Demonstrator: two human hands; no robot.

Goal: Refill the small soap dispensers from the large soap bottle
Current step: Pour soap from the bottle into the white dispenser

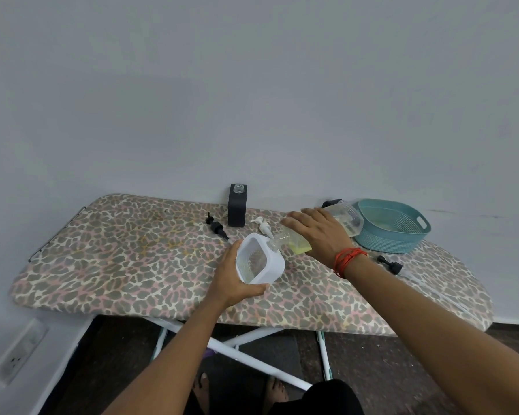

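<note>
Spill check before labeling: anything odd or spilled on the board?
No clear spill. Faint yellowish blotches on the board cover, left of the white dispenser, could be stains or print. The black dispenser stands uncapped, as expected mid-refill.

A home room: a leopard-print ironing board (168,265) against a plain wall (252,100), bare feet (203,390) below.

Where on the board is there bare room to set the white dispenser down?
The ironing board's left half, left of the black pump and the left hand, is bare. So is the front strip between both arms. Crowded: black dispenser, white pump, teal basket along the back.
</note>
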